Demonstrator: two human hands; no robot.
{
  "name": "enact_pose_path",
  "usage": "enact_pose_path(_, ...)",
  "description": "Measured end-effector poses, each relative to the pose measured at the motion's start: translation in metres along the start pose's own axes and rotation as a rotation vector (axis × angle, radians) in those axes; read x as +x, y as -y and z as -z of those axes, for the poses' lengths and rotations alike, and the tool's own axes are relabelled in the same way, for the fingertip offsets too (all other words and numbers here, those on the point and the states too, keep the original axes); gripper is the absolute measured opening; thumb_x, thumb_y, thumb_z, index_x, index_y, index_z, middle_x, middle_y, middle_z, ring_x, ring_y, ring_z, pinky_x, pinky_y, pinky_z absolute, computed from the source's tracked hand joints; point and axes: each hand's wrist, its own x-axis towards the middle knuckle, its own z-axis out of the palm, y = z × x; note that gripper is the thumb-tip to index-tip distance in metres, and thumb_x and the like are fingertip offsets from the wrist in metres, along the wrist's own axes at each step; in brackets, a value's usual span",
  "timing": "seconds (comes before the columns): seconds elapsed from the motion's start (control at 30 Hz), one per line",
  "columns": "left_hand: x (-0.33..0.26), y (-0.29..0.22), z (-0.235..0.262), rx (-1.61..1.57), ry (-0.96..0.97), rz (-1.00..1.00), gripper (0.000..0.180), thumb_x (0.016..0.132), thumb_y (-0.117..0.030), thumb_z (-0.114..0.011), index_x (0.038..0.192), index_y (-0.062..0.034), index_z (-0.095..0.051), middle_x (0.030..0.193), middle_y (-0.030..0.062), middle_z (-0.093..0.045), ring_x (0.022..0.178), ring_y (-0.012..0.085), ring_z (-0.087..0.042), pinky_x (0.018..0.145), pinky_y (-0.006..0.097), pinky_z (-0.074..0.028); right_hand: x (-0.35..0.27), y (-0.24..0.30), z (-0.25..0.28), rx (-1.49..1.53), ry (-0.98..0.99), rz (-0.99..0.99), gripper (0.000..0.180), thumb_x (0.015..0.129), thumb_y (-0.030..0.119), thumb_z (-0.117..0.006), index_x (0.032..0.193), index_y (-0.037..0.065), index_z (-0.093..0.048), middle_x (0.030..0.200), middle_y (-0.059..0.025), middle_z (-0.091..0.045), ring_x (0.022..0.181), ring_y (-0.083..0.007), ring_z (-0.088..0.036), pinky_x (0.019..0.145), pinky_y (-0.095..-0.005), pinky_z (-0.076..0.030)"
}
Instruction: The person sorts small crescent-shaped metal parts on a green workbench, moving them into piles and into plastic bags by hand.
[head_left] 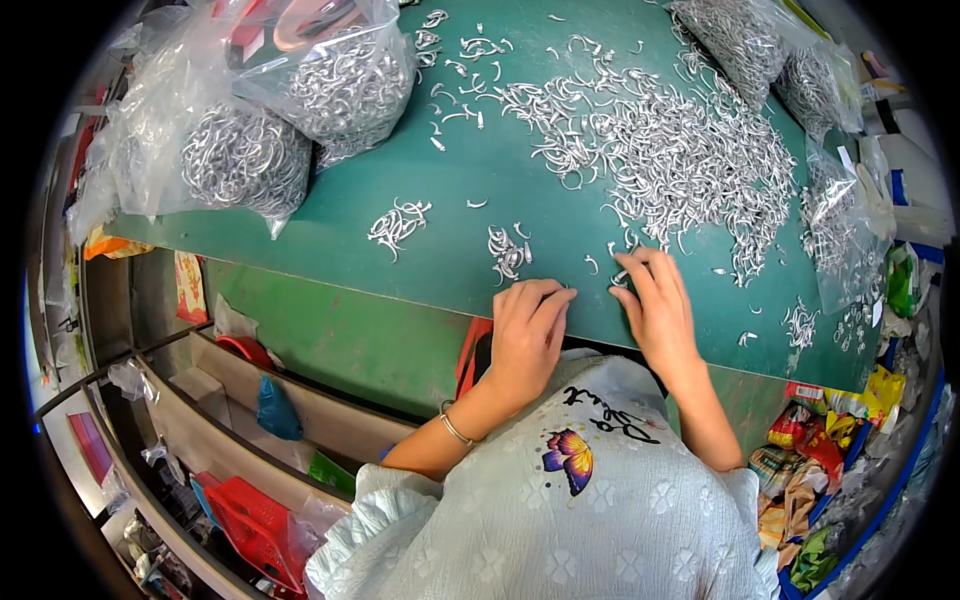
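Note:
My left hand (530, 325) is at the table's front edge, its thumb and fingers drawn together in a pinch. Whatever is between those fingertips is too small to make out. To its right, my right hand (658, 305) bends over the table with a small silver metal piece (619, 279) between thumb and fingers. Just beyond it spreads a wide pile of small curved silver metal pieces (690, 150). A small heap of pieces (506, 252) lies just beyond my left hand, and another little heap (398, 226) sits farther left. One loose curved piece (592, 264) rests between my hands.
Clear plastic bags of metal pieces (245, 160) stand on the green table (340, 260) at the left; more bags (735, 45) stand at the far right. Small clusters (800, 325) lie near the right edge. Below left are a drawer unit (240, 420) and a red basket (255, 530).

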Motion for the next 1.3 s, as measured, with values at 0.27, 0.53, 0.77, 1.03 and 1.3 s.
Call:
enact_pose_path(0.27, -0.008, 0.006, 0.009, 0.044, -0.051, 0.021, 0.026, 0.076, 0.004, -0.069, 0.101, -0.0043, -0.066, 0.097, 0.0069, -0.061, 0.09, 0.0247, -0.058, 0.081, 0.037, -0.04, 0.0, 0.01, -0.018, 0.326, -0.053, -0.141, 0.035, 0.081, -0.001, -0.068, 0.114, -0.001, -0.058, 0.11, -0.0156, -0.052, 0.095, -0.036, -0.058, 0.078, -0.0393, -0.049)
enact_pose_path(0.53, -0.019, -0.001, 0.012, 0.032, -0.018, 0.039, 0.026, 0.077, 0.004, -0.069, 0.101, -0.0047, -0.066, 0.098, 0.0061, -0.062, 0.091, 0.0243, -0.058, 0.081, 0.037, -0.04, 0.022, 0.021, -0.028, 0.481, -0.055, -0.034, 0.026, 0.083, -0.004, -0.066, 0.108, -0.001, -0.061, 0.103, -0.0145, -0.056, 0.081, -0.0305, -0.06, 0.069, -0.0359, -0.049)
enact_pose_path(0.77, -0.023, -0.005, 0.008, -0.029, 0.025, -0.004, 0.028, 0.072, 0.007, -0.07, 0.098, -0.005, -0.067, 0.095, 0.0062, -0.063, 0.089, 0.0246, -0.059, 0.078, 0.035, -0.041, 0.018, 0.016, -0.032, 0.284, -0.07, -0.001, 0.024, 0.082, -0.002, -0.065, 0.105, 0.001, -0.06, 0.099, -0.0141, -0.056, 0.087, -0.0331, -0.059, 0.073, -0.0404, -0.049)
enact_pose_path(1.03, -0.028, 0.0, 0.007, -0.047, 0.042, -0.016, 0.029, 0.073, 0.005, -0.068, 0.101, -0.0038, -0.065, 0.098, 0.0071, -0.061, 0.093, 0.0256, -0.059, 0.079, 0.038, -0.04, 0.05, 0.016, -0.033, 0.206, -0.14, 0.203, 0.018, 0.078, 0.002, -0.068, 0.095, 0.002, -0.062, 0.094, -0.0109, -0.055, 0.087, -0.0307, -0.055, 0.073, -0.0398, -0.047)
enact_pose_path(1.3, -0.022, -0.003, 0.008, -0.072, 0.007, -0.005, 0.028, 0.071, 0.009, -0.07, 0.096, -0.0032, -0.068, 0.096, 0.0072, -0.063, 0.088, 0.0252, -0.06, 0.075, 0.034, -0.042, 0.072, 0.02, -0.038, 0.266, -0.07, 0.129, 0.01, 0.076, 0.005, -0.069, 0.081, 0.002, -0.061, 0.083, -0.0094, -0.06, 0.081, -0.0288, -0.056, 0.072, -0.0403, -0.044)
